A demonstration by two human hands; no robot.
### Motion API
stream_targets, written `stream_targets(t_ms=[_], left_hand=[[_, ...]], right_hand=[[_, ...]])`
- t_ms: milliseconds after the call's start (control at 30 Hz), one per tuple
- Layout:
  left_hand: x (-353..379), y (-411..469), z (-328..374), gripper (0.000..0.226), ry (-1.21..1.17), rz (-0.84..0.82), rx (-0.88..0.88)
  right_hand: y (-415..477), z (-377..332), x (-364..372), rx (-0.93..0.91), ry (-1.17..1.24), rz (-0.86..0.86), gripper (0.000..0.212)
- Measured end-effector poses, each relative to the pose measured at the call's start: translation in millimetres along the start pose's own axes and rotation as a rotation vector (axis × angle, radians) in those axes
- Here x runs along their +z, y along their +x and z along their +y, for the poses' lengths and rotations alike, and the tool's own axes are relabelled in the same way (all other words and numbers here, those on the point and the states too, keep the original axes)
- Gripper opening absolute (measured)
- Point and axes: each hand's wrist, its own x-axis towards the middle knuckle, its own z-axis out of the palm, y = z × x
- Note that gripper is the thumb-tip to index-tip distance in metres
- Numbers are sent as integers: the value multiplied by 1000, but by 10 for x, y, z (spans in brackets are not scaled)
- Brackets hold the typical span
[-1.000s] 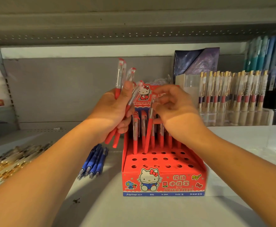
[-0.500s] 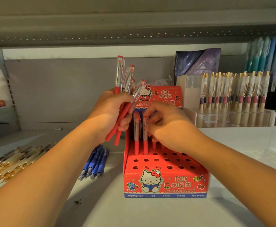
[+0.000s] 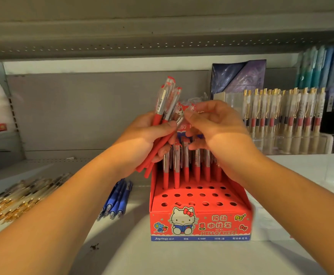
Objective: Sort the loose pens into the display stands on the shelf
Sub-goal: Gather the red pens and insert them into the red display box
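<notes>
Gripping a bundle of red pens (image 3: 158, 121) tips-down, the left hand (image 3: 140, 139) is above the back-left corner of the red stand (image 3: 199, 223). The right hand (image 3: 219, 132) pinches the top of one pen in that bundle, though the contact is slightly blurred. The stand sits on the shelf (image 3: 162, 259) with its back rows filled, and blue pens (image 3: 116, 199) lie just to its left.

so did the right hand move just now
Yes: the right hand rose relative to the red stand, up to the red pens in the left hand.
</notes>
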Motion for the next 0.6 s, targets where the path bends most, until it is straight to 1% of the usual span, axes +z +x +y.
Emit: stream_targets(t_ms=[100, 233, 267, 367, 533, 600], left_hand=[[20, -6, -3, 20, 73, 11, 11], [20, 6, -6, 17, 39, 100, 1], [15, 16, -10, 17, 11, 114, 5], [-13, 49, -29, 11, -58, 150, 3], [-13, 58, -39, 2, -108, 110, 25], [-13, 57, -34, 6, -105, 100, 42]], right_hand=[[8, -16, -18, 10, 64, 16, 11], [26, -58, -26, 22, 229, 44, 15], [35, -73, -35, 16, 232, 54, 15], [64, -88, -71, -21, 96, 64, 14], [114, 67, -97, -155, -356, 60, 29], [117, 108, -104, -183, -422, 48, 29]])
